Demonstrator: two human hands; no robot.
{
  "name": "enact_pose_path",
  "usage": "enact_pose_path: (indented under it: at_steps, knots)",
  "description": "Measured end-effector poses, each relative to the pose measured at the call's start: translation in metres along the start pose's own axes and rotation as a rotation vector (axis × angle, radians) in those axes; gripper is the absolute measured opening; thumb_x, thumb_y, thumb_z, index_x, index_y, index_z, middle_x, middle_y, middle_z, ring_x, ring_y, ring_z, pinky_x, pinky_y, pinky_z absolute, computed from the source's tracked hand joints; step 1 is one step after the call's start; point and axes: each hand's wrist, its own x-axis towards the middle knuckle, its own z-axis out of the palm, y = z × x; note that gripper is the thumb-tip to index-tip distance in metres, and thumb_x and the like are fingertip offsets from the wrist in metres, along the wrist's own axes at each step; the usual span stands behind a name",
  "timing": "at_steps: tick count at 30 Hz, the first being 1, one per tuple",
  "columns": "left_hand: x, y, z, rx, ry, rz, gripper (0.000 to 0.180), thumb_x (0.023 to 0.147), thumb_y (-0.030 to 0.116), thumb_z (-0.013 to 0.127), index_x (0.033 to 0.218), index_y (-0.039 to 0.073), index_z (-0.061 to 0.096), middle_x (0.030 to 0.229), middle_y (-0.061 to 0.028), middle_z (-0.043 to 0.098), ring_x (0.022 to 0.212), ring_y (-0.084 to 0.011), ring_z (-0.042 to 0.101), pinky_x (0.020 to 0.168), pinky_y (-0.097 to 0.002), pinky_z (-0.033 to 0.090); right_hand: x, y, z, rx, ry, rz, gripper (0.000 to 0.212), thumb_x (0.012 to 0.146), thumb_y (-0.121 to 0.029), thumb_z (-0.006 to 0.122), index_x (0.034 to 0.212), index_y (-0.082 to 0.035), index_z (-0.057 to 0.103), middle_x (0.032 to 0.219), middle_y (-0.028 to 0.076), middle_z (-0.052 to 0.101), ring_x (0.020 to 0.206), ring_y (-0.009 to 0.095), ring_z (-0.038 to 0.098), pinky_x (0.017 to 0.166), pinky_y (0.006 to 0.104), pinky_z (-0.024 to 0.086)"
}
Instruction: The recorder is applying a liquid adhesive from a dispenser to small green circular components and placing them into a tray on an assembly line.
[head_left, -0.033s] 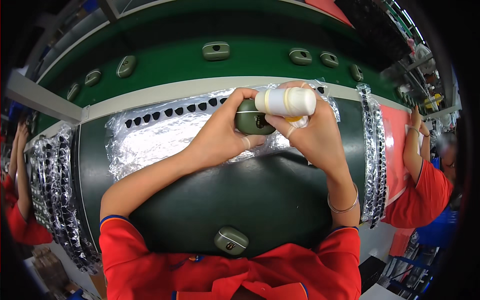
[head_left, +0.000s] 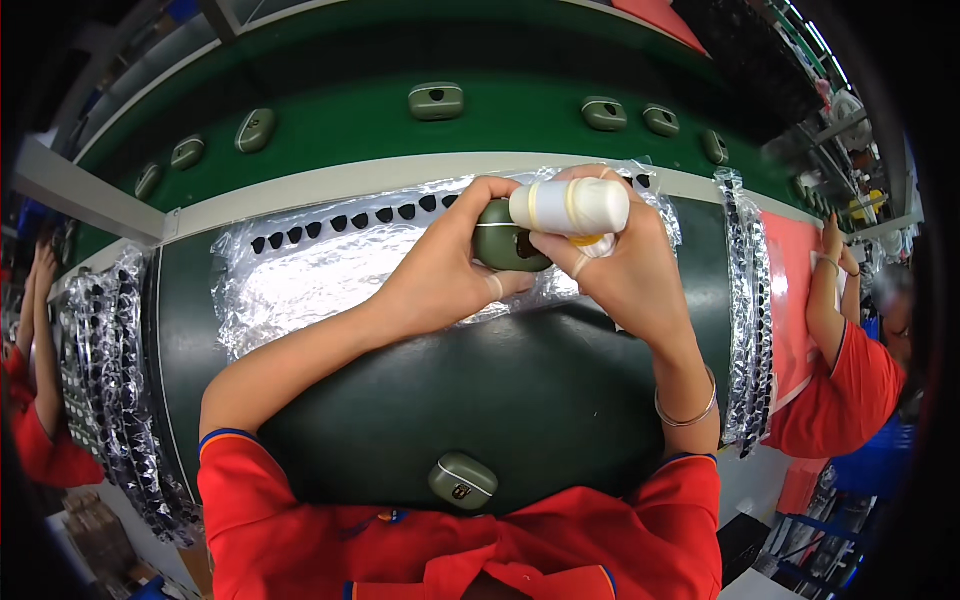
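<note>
My left hand (head_left: 435,270) grips an olive-green case (head_left: 496,246), rounded like an earbud charging case, with a pale seam line. My right hand (head_left: 640,275) is wrapped round a white bottle (head_left: 552,206) with yellowish bands. That bottle lies sideways over the case's upper right, and a right fingertip touches a dark spot on the case's face. Beneath both hands spreads a shiny see-through plastic sheet (head_left: 330,290), its far side lined with small black shield-shaped pieces (head_left: 360,221). Close to my body rests a second olive-green case (head_left: 463,481) with a recess in its face.
Beyond a pale rail (head_left: 300,192), several green cases, such as one at the middle (head_left: 436,101), sit on a green conveyor belt (head_left: 340,120). Plastic strips with black pieces hang at the left (head_left: 125,370) and right (head_left: 745,320). Co-workers in red sleeves (head_left: 845,400) stand on both sides.
The cases on the belt have shifted slightly to the right. My right fingertip now covers more of the dark spot on the held case.
</note>
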Motion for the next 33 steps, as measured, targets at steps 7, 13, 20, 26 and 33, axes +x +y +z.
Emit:
enact_pose_path:
  at_steps: [7,13,20,26,33]
  knots:
    - [-0.001,0.014,-0.005,-0.297,-0.152,-0.207,0.052,0.073,-0.008,0.061,0.115,0.004,0.033,0.094,-0.0122,0.055,0.075,-0.0187,0.062,0.065,-0.0283,0.054,-0.003,-0.005,0.002,0.109,-0.051,0.179,0.028,0.068,-0.005,0.070,0.092,0.002,0.058,0.089,0.011,0.059,0.080,0.023,0.061,0.072,0.0303,0.047]
    - [-0.003,0.017,-0.003,-0.332,-0.122,-0.175,0.050,0.075,-0.004,0.062,0.115,0.004,0.034,0.088,-0.0118,0.057,0.069,-0.0178,0.062,0.060,-0.0280,0.054,-0.003,-0.006,0.002,0.102,-0.074,0.181,0.029,0.068,-0.006,0.070,0.093,0.000,0.057,0.088,0.011,0.059,0.081,0.023,0.060,0.073,0.0300,0.047]
    - [0.003,0.010,-0.009,-0.313,-0.154,-0.129,0.045,0.077,0.000,0.062,0.114,0.004,0.037,0.082,-0.0081,0.056,0.058,-0.0133,0.057,0.049,-0.0250,0.050,-0.009,-0.001,-0.003,-0.064,0.051,-0.179,0.041,0.072,-0.006,0.068,0.107,-0.003,0.048,0.098,0.007,0.054,0.079,0.012,0.055,0.064,0.0231,0.046]
    - [0.000,0.006,-0.015,-0.273,-0.137,-0.147,0.044,0.075,0.001,0.063,0.112,0.006,0.039,0.078,-0.0069,0.056,0.053,-0.0110,0.055,0.044,-0.0225,0.045,-0.011,0.001,0.005,-0.143,-0.213,-0.093,0.040,0.073,-0.009,0.068,0.109,-0.005,0.050,0.092,0.009,0.062,0.076,0.019,0.063,0.064,0.0282,0.049]
    - [0.031,0.000,-0.050,0.308,0.055,-0.100,0.048,0.072,0.021,0.071,0.110,0.007,0.047,0.083,-0.0091,0.058,0.060,-0.0121,0.057,0.053,-0.0246,0.045,0.005,0.018,-0.007,-0.137,-0.126,0.109,0.049,0.065,-0.011,0.075,0.108,-0.001,0.054,0.090,0.007,0.062,0.081,0.012,0.058,0.071,0.0241,0.046]
